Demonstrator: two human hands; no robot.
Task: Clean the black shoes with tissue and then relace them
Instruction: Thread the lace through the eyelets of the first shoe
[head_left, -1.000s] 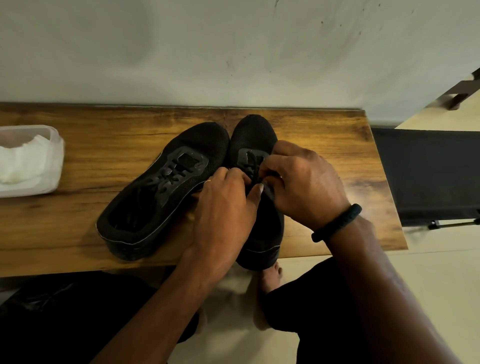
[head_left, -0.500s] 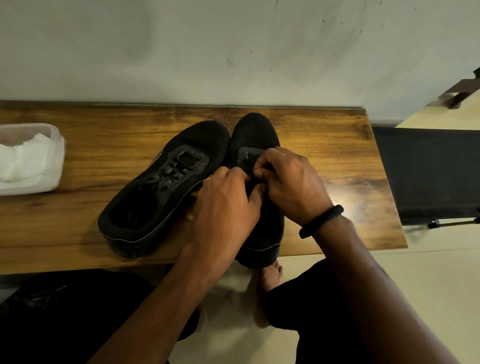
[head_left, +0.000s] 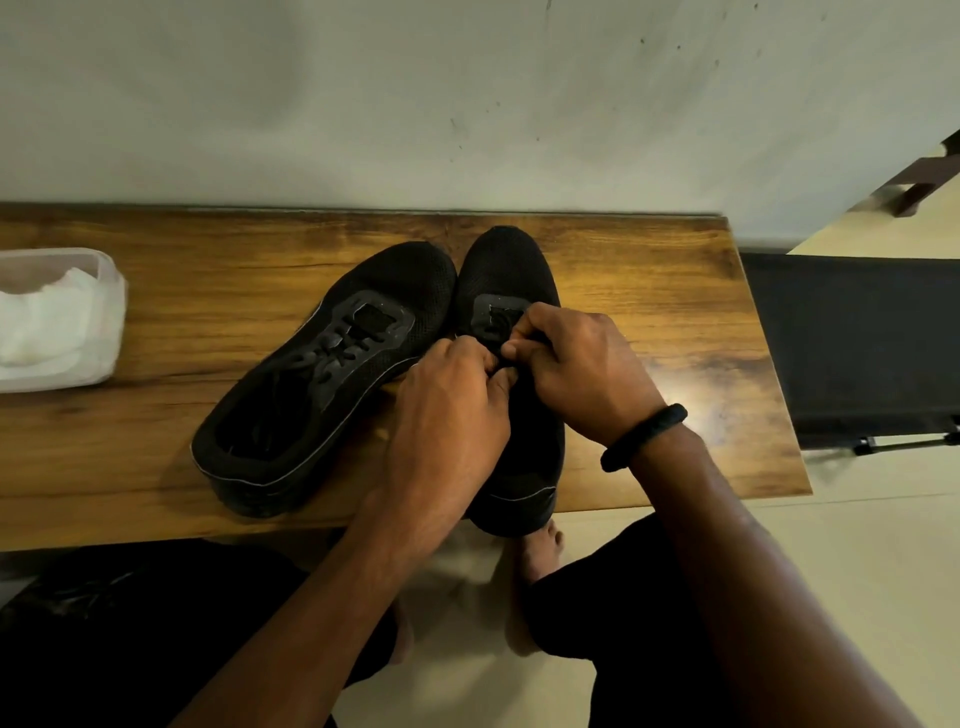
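Since 1 second ago the right hand (head_left: 587, 374) has slid a little toward the left hand (head_left: 447, 410), its wristband (head_left: 644, 436) coming with it, so the 2 now meet over the right shoe (head_left: 506, 270). Each grip is narrow, fingertips pinched on the black lace (head_left: 496, 326), which I can barely pick out against the upper. That shoe stands on the desk (head_left: 675, 291), its long axis running straight away from me, toe toward the wall, heel just over the near edge. The lace sits between both hands near the toe end, the right fingers reaching slightly further toeward. I judge the lacing must work back along that axis toward the heel. The left shoe (head_left: 322, 384), beside it at the toes, slants heel-left with laces across its eyelets.
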